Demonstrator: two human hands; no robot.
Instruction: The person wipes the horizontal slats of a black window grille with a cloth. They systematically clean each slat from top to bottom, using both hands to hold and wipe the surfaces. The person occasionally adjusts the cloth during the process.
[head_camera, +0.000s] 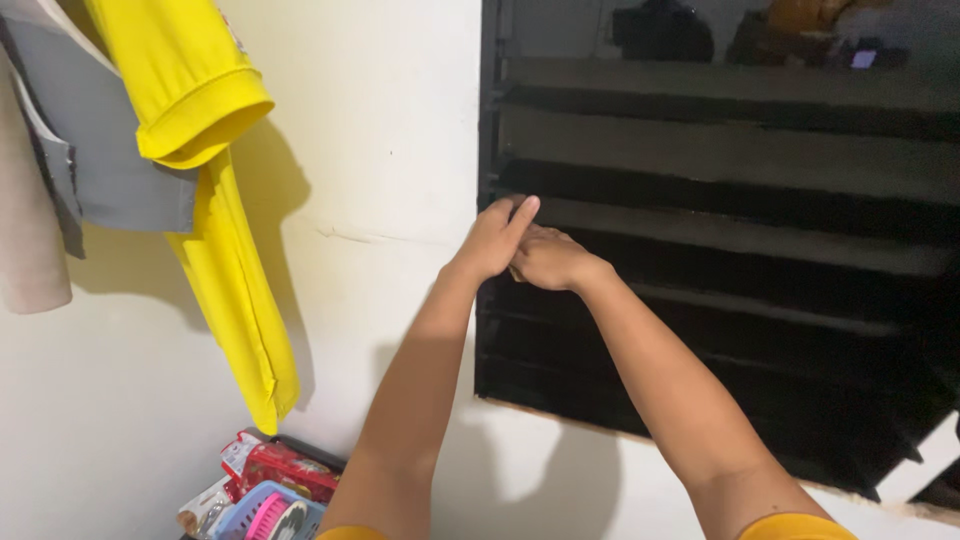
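**Both hands meet at the left edge of the louvre window**

Fingers of the left hand (492, 240) lie straight and together, pointing up and to the right, with the tips resting over the knuckles of the right hand (548, 262). The right hand is curled, its fingers turned away from the camera toward the window (720, 240); whether they are clamped on something there, such as a lever at the frame, I cannot tell, since the hand hides the spot.

The window is set in the far wall (390, 150), to the right, and the hands sit at its left frame, level with the middle slats. Those slats (740, 235) run long and horizontal, stretching away to the right from the fingers. Both arms reach forward and converge; the right hand is the one lying against the slat ends, the left covering it from the wall side.

Well apart, to the left, a yellow shirt (215, 200) and a grey garment (110, 150) hang on the wall. Low and near, packets and a basket (265, 505) sit in a heap.
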